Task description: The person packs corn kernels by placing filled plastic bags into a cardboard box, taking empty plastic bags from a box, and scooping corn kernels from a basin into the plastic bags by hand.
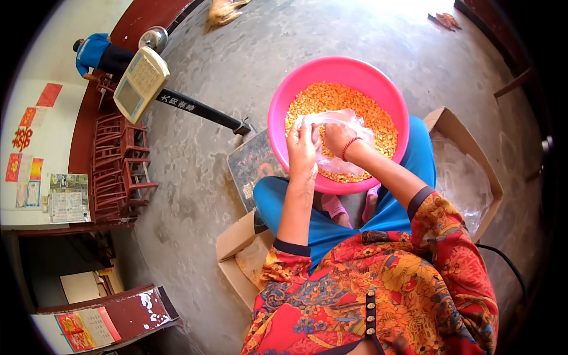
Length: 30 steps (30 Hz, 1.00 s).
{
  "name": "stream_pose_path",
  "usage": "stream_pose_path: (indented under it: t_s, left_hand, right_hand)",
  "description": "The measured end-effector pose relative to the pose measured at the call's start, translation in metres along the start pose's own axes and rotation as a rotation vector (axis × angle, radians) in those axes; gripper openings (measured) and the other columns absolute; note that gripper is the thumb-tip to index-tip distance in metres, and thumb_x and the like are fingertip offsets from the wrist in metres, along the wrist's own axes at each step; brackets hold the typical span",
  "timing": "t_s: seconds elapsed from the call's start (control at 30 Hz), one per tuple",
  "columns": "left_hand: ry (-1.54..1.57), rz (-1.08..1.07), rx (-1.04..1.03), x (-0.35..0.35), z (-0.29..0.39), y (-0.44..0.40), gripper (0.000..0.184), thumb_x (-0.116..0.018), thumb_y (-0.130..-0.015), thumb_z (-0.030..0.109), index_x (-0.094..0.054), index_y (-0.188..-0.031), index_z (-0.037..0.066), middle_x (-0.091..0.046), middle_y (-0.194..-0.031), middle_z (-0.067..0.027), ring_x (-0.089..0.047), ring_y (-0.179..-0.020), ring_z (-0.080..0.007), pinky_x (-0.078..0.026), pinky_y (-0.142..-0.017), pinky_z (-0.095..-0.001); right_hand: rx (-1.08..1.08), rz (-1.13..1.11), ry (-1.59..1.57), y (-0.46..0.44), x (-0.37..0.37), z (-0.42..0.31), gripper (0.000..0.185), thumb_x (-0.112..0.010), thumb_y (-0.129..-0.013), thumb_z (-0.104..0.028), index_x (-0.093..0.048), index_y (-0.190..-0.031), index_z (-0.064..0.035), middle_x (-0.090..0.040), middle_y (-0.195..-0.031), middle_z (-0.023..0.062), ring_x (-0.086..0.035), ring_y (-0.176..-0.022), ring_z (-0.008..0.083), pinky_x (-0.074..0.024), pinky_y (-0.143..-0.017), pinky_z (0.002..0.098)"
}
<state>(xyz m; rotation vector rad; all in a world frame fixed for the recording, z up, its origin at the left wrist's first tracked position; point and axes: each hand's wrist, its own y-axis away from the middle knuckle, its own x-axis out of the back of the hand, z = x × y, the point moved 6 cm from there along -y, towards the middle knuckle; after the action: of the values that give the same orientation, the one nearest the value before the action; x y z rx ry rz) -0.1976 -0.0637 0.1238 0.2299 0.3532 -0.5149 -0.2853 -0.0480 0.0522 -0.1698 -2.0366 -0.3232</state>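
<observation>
A pink basin [278, 112] rests between my knees, holding a heap of orange-yellow kernels [331, 94] that look like dried corn. Over the kernels lies a clear plastic bag [349, 118], thin and crumpled. My left hand [303, 148] pinches the bag's edge at its left side, fingers pointing away from me. Just right of it, my right hand [339, 139], with a red beaded bracelet [350, 148] at the wrist, reaches down into or against the bag. Its fingertips are hidden, so what they hold cannot be seen.
A platform scale [245, 168] stands left of the basin, its display [141, 83] on a post. Open cardboard boxes flank me, the right one [494, 177] with clear plastic inside. Red chairs [124, 160] line the left wall near another person [100, 56]. An animal [223, 12] lies at the top.
</observation>
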Motion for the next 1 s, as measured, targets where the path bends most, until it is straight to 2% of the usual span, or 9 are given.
stream_pose_path:
  t_s: [0.13,0.37,0.43,0.5,0.57,0.67,0.77,0.8,1.0]
  left_hand:
    - [-0.062,0.156,-0.023,-0.043,-0.012,-0.002,0.012,-0.047,-0.093,0.018,-0.051,-0.099,0.009,-0.049,-0.072,0.0036,-0.043,-0.055,-0.0016,-0.035,-0.044,-0.0152]
    - [0.066,-0.126,0.123,-0.082,-0.055,0.007,0.009,-0.049,-0.092,0.015,-0.057,-0.093,0.01,-0.051,-0.068,0.0066,-0.043,-0.054,0.0003,-0.034,-0.042,-0.0144]
    - [-0.039,-0.022,0.079,-0.063,-0.036,0.002,0.015,-0.047,-0.093,0.012,-0.054,-0.103,0.002,-0.055,-0.084,0.0011,-0.049,-0.068,-0.0011,-0.041,-0.055,-0.0128]
    - [-0.119,0.088,-0.04,-0.04,-0.013,-0.012,0.01,-0.048,-0.091,0.012,-0.056,-0.087,0.011,-0.047,-0.063,0.0056,-0.04,-0.051,-0.0012,-0.031,-0.042,-0.015]
    - [-0.072,0.0,-0.025,-0.023,0.006,-0.019,0.011,-0.049,-0.09,0.01,-0.057,-0.084,0.007,-0.049,-0.063,0.0042,-0.038,-0.049,-0.0028,-0.029,-0.043,-0.0163]
    - [-0.174,0.009,-0.089,0.005,0.012,-0.041,0.012,-0.05,-0.089,0.009,-0.059,-0.083,0.005,-0.053,-0.065,0.003,-0.042,-0.052,-0.0031,-0.033,-0.045,-0.0169]
    - [-0.434,-0.025,-0.212,0.021,0.016,-0.063,0.011,-0.052,-0.088,0.007,-0.062,-0.085,0.002,-0.058,-0.071,0.0015,-0.049,-0.058,-0.0038,-0.039,-0.05,-0.0185]
    - [-0.552,-0.007,-0.219,0.025,0.017,-0.067,0.01,-0.054,-0.087,0.006,-0.062,-0.085,0.001,-0.059,-0.073,0.0008,-0.051,-0.061,-0.0047,-0.041,-0.053,-0.0195]
    - [-0.853,0.038,-0.131,0.047,-0.005,-0.086,0.014,-0.065,-0.079,0.013,-0.066,-0.081,-0.001,-0.063,-0.071,0.0012,-0.053,-0.062,-0.0044,-0.045,-0.055,-0.0227]
  right_hand:
    - [-0.079,-0.061,-0.162,0.006,-0.004,0.007,0.035,-0.046,-0.084,-0.014,-0.051,-0.115,0.0007,-0.06,-0.103,0.0196,-0.06,-0.094,0.0299,-0.0482,-0.081,0.0381]
    - [-0.07,-0.073,-0.354,-0.005,-0.012,0.012,0.037,-0.046,-0.088,-0.024,-0.05,-0.12,-0.0058,-0.056,-0.112,0.0099,-0.058,-0.094,0.026,-0.0495,-0.078,0.0347]
    - [-0.005,-0.072,-0.437,-0.033,-0.039,0.025,0.038,-0.045,-0.089,-0.027,-0.05,-0.121,-0.0077,-0.055,-0.114,0.0072,-0.057,-0.094,0.0249,-0.0499,-0.077,0.0337]
    - [0.012,-0.076,-0.616,-0.058,-0.069,0.036,0.039,-0.045,-0.09,-0.03,-0.05,-0.122,-0.0095,-0.054,-0.116,0.0044,-0.056,-0.094,0.0237,-0.0503,-0.077,0.0327]
    - [-0.306,-0.12,-1.129,-0.013,-0.027,0.022,0.042,-0.049,-0.09,-0.037,-0.048,-0.126,-0.0156,-0.055,-0.113,0.0037,-0.05,-0.102,0.0123,-0.0469,-0.077,0.0285]
    - [-0.387,-0.185,-1.22,0.018,0.035,-0.008,0.038,-0.05,-0.088,-0.026,-0.05,-0.124,-0.0143,-0.059,-0.105,0.0018,-0.058,-0.086,0.0172,-0.0509,-0.061,0.0328]
    - [-0.307,-0.161,-1.55,-0.008,-0.009,-0.006,0.035,-0.057,-0.085,-0.032,-0.054,-0.119,-0.0196,-0.058,-0.104,0.0014,-0.052,-0.092,0.0126,-0.0485,-0.064,0.0338]
    - [-0.488,-0.243,-1.602,0.0,-0.009,-0.01,0.028,-0.057,-0.085,-0.027,-0.056,-0.111,-0.0173,-0.058,-0.093,0.0,-0.053,-0.081,0.0118,-0.0469,-0.053,0.0332]
    - [-0.43,-0.337,-1.711,0.016,-0.002,-0.019,0.023,-0.059,-0.083,-0.021,-0.054,-0.104,-0.014,-0.055,-0.079,0.0009,-0.054,-0.065,0.0113,-0.0434,-0.044,0.0254]
